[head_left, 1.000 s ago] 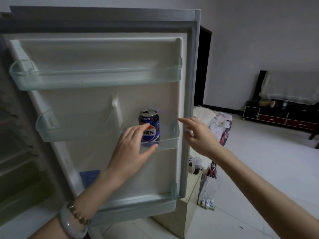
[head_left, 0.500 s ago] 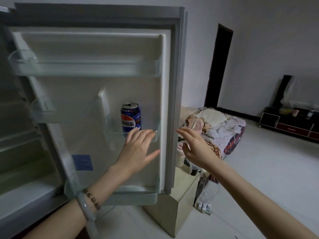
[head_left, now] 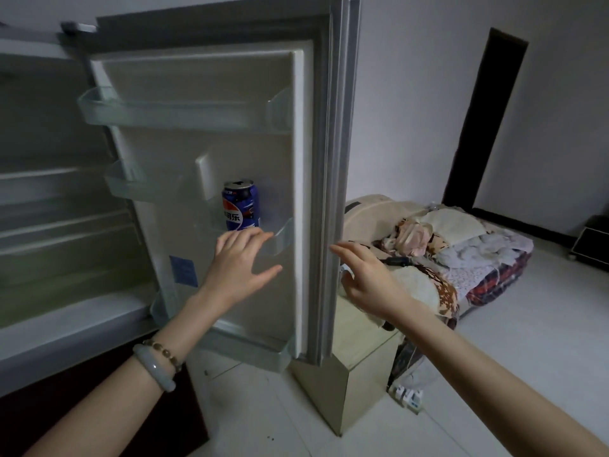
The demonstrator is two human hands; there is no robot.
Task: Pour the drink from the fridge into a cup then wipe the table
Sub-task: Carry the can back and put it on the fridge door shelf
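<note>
A blue Pepsi can [head_left: 240,204] stands upright in the middle shelf of the open fridge door [head_left: 309,192]. My left hand [head_left: 239,265] is spread open just below and in front of the can, its fingertips at the shelf's clear rim, holding nothing. My right hand [head_left: 365,278] hovers open beside the door's outer edge, fingers apart and pointing left, close to the grey seal. No cup or cloth is in view.
The fridge interior [head_left: 66,225] with bare shelves lies at the left. A low beige cabinet [head_left: 349,367] stands under the door's edge. A heap of bedding [head_left: 454,255] sits on the floor to the right, with a power strip [head_left: 408,395] nearby. A dark doorway [head_left: 484,120] is behind.
My left hand has dropped from around the can to below the shelf. The view has swung right and pulled back, and the door shows more edge-on.
</note>
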